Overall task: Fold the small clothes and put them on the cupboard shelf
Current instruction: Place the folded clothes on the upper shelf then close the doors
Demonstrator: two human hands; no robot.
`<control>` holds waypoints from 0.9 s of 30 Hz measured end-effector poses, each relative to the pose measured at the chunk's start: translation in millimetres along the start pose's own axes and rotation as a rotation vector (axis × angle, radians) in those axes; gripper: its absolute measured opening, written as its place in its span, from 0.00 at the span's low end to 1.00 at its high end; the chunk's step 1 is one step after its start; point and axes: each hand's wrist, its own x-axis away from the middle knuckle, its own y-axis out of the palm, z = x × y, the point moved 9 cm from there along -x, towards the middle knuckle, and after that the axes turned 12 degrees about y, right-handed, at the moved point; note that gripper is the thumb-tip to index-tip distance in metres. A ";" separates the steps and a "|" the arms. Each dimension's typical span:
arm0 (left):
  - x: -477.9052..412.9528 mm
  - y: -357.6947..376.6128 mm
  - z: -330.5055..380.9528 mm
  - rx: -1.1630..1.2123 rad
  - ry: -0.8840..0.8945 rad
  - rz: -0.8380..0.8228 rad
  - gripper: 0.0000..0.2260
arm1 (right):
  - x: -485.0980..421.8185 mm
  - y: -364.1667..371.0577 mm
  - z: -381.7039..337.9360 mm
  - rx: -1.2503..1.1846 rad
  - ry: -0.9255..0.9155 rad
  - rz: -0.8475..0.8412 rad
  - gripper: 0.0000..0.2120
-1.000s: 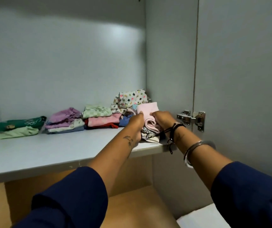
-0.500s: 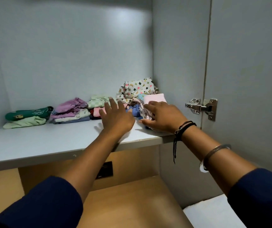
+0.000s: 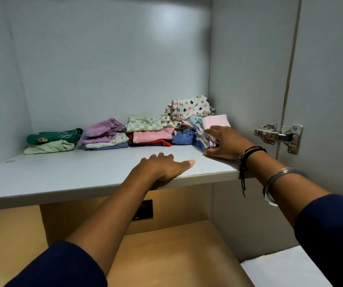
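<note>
We can't see the right hand's (image 3: 225, 142) fingertips where they press into the front stack (image 3: 206, 134), so its grip is unclear. Left hand's (image 3: 164, 167) palm side is hidden against the shelf (image 3: 63, 175) edge. The blue garment (image 3: 184, 137) is partly covered by that stack; we can't tell what piece it is. Print on the dark green garment (image 3: 52, 136) is too small to read. Both sleeves run out at the bottom edge. The black plate (image 3: 144, 209) under the shelf is too dim to identify.
</note>
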 end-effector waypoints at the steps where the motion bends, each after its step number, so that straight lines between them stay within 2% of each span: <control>1: -1.2 0.2 -0.3 -0.010 0.002 -0.001 0.48 | -1.8 0.6 1.8 -0.008 0.011 0.000 0.37; 9: 2.5 -1.7 2.8 -0.013 0.008 0.006 0.47 | -8.4 2.5 17.8 -0.081 0.064 0.026 0.35; 15: 7.2 -6.5 5.0 0.060 0.049 0.106 0.46 | -8.5 3.7 13.5 0.205 0.097 0.003 0.39; 18: 20.5 -25.1 12.8 0.016 0.135 0.295 0.38 | 5.0 -4.2 5.2 0.224 0.096 -0.001 0.42; 21: 60.3 -57.8 21.7 -0.048 0.228 0.648 0.29 | 31.6 -22.2 -16.1 0.175 0.070 0.093 0.37; 24: 140.6 -66.3 10.6 -0.046 0.229 0.966 0.30 | 64.1 -43.4 -53.7 0.067 -0.013 0.205 0.34; 27: 234.3 -55.7 -14.2 -0.183 0.163 1.102 0.31 | 96.6 -71.1 -117.9 -0.075 -0.165 0.269 0.35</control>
